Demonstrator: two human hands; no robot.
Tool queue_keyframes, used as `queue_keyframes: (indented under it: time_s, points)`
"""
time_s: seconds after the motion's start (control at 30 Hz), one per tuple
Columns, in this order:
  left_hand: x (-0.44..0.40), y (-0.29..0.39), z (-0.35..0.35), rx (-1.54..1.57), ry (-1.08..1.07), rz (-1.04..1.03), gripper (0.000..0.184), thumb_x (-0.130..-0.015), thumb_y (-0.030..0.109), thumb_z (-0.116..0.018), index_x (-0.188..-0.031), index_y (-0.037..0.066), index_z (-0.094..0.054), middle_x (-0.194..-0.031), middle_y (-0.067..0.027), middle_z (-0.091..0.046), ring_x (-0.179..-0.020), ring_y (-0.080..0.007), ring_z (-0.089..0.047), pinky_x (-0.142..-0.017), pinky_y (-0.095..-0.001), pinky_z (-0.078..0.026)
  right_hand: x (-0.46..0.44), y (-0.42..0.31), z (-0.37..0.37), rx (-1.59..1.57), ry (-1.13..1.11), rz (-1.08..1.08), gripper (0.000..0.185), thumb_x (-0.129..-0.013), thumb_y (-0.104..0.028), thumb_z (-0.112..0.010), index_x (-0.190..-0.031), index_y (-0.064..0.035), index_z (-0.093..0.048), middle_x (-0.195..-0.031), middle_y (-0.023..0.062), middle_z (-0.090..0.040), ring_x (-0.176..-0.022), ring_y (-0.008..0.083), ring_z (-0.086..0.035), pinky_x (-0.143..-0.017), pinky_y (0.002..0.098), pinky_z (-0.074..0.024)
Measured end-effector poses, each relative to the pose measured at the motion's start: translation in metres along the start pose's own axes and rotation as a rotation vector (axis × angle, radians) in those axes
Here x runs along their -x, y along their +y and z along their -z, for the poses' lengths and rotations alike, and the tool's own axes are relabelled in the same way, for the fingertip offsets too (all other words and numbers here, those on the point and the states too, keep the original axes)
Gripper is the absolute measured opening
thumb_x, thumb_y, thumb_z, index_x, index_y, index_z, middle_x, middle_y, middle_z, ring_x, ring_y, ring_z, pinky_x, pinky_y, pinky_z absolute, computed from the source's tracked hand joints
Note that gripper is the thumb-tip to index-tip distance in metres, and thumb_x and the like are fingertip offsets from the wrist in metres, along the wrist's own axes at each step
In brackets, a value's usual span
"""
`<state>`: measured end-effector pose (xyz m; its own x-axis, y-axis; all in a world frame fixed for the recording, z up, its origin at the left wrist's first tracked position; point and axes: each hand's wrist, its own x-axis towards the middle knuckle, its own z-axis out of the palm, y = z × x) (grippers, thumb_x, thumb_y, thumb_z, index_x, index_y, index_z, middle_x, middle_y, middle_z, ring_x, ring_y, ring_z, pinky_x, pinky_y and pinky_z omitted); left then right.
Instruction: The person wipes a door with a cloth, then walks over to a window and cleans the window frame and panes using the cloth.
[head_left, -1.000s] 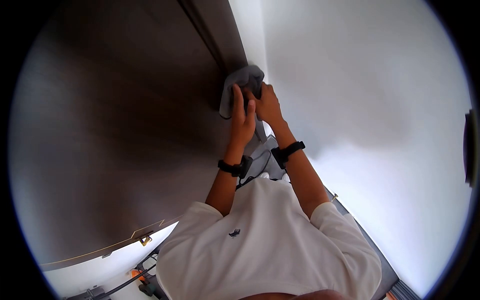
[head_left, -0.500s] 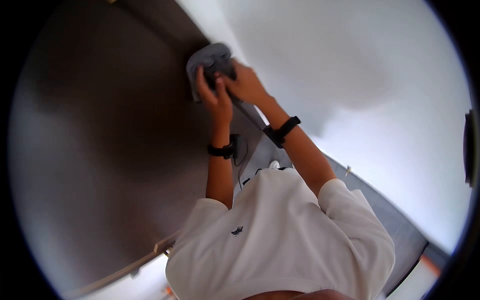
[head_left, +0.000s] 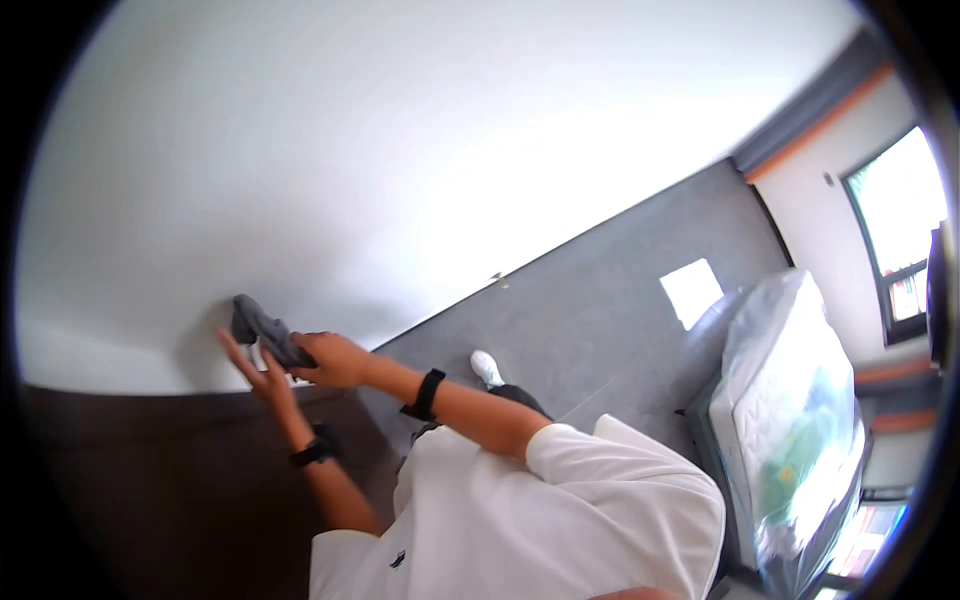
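A soft grey cloth-like bundle (head_left: pixel 268 332) is held in front of the white wall, near its lower left part. My right hand (head_left: pixel 335 360) grips the bundle's near end, its fingers closed around it. Just below, my left hand (head_left: pixel 268 378) has its fingers stretched out and apart, close against the underside of the bundle; whether it touches is hard to tell. Each wrist wears a black band. Under my left arm spreads a dark brown surface (head_left: pixel 180 470).
The white wall (head_left: pixel 400 180) meets the grey floor (head_left: pixel 590 290) along a diagonal edge, with a small doorstop-like piece (head_left: pixel 498 280) there. To the right stands a plastic-wrapped mattress (head_left: pixel 780 420). A white sheet-like patch (head_left: pixel 691 292) shows on the floor. Windows (head_left: pixel 905 220) lie farther right.
The view has swung right, bringing the floor and mattress in. The grey bundle went from over the dark surface to before the white wall. My left fingers have spread away from it.
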<state>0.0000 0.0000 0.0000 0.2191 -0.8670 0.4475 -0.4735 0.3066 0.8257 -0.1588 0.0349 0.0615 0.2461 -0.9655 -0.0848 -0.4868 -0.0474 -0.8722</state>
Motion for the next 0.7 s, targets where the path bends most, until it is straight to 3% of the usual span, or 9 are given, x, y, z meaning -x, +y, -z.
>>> queue_keyframes:
  time_s: [0.07,0.1,0.17,0.27,0.37,0.43,0.53,0.6,0.7]
  points:
    - [-0.045,0.031,-0.021,0.211,-0.172,0.013,0.049,-0.1,0.007,-0.052,-0.148,0.0,-0.044,-0.147,-0.018,-0.052,-0.134,-0.0347,-0.052,-0.112,-0.0412,-0.039,-0.007,-0.01,0.037,-0.043,0.09,0.048,0.038,-0.088,-0.028,-0.07,-0.107,-0.0005,-0.052,-0.086,0.023,-0.064,-0.085,0.0443,-0.063,-0.074,0.0494,-0.0487]
    - [-0.071,0.042,-0.014,0.146,-0.291,-0.077,0.042,-0.101,0.006,-0.051,-0.142,-0.001,-0.051,-0.142,-0.0177,-0.057,-0.13,-0.0326,-0.055,-0.11,-0.0405,-0.041,-0.016,-0.018,0.045,-0.081,0.158,0.125,0.035,-0.089,-0.027,-0.07,-0.103,-0.0003,-0.051,-0.083,0.0226,-0.061,-0.082,0.0444,-0.061,-0.072,0.049,-0.0472]
    - [-0.102,0.049,-0.011,0.189,-0.408,-0.003,0.034,-0.104,0.015,-0.047,-0.131,-0.003,-0.058,-0.129,-0.0162,-0.062,-0.119,-0.0289,-0.059,-0.104,-0.0381,-0.044,-0.035,-0.027,0.048,-0.173,0.264,0.226,0.033,-0.09,-0.024,-0.07,-0.105,-0.0006,-0.053,-0.086,0.0214,-0.06,-0.08,0.0404,-0.06,-0.072,0.0466,-0.0476]
    - [-0.09,0.035,-0.051,0.393,-0.476,0.083,0.044,-0.108,0.032,-0.039,-0.124,-0.003,-0.06,-0.118,-0.0131,-0.063,-0.11,-0.0248,-0.06,-0.098,-0.0361,-0.045,-0.034,-0.016,0.08,-0.257,0.358,0.296,0.034,-0.093,-0.024,-0.068,-0.113,-0.0003,-0.054,-0.097,0.0207,-0.058,-0.083,0.0353,-0.059,-0.075,0.0435,-0.0483]
    - [-0.056,0.016,-0.076,0.562,-0.668,0.23,0.048,-0.109,0.037,-0.035,-0.129,-0.001,-0.057,-0.122,-0.0113,-0.061,-0.114,-0.0227,-0.057,-0.1,-0.0359,-0.042,0.003,-0.03,0.104,-0.387,0.385,0.154,0.039,-0.094,-0.025,-0.069,-0.119,-0.0005,-0.051,-0.1,0.0198,-0.059,-0.087,0.0342,-0.06,-0.078,0.0419,-0.0485]
    - [-0.047,0.019,-0.1,0.75,-0.825,0.451,0.057,-0.109,0.043,-0.034,-0.147,0.002,-0.042,-0.139,-0.0084,-0.051,-0.13,-0.0195,-0.047,-0.111,-0.0364,-0.036,0.011,-0.033,0.13,-0.232,0.363,0.12,0.041,-0.093,-0.024,-0.069,-0.121,-0.0009,-0.05,-0.102,0.0198,-0.06,-0.088,0.0341,-0.06,-0.079,0.0413,-0.0487]
    - [-0.067,0.055,-0.122,0.877,-1.054,0.384,0.06,-0.108,0.046,-0.038,-0.148,0.002,-0.04,-0.14,-0.0089,-0.051,-0.132,-0.019,-0.045,-0.113,-0.0373,-0.033,0.012,-0.02,0.159,-0.047,0.376,0.116,0.048,-0.091,-0.023,-0.072,-0.126,-0.0017,-0.047,-0.104,0.0204,-0.062,-0.089,0.0344,-0.062,-0.081,0.04,-0.0498]
    - [-0.053,0.075,-0.145,0.915,-1.012,0.452,0.062,-0.106,0.048,-0.042,-0.148,0.002,-0.04,-0.139,-0.0087,-0.052,-0.131,-0.0196,-0.046,-0.112,-0.0377,-0.035,0.029,-0.003,0.185,-0.027,0.325,-0.064,0.049,-0.09,-0.022,-0.074,-0.126,-0.0014,-0.049,-0.103,0.0203,-0.063,-0.09,0.0349,-0.063,-0.081,0.0399,-0.0506]
    - [-0.052,0.095,-0.18,0.86,-1.167,0.581,0.044,-0.105,0.027,-0.053,-0.139,-0.001,-0.049,-0.132,-0.0101,-0.057,-0.125,-0.0184,-0.052,-0.108,-0.0361,-0.039,0.059,0.008,0.202,0.026,0.403,-0.01,0.045,-0.085,-0.018,-0.077,-0.121,-0.0026,-0.055,-0.101,0.0175,-0.065,-0.088,0.0341,-0.065,-0.077,0.0405,-0.0512]
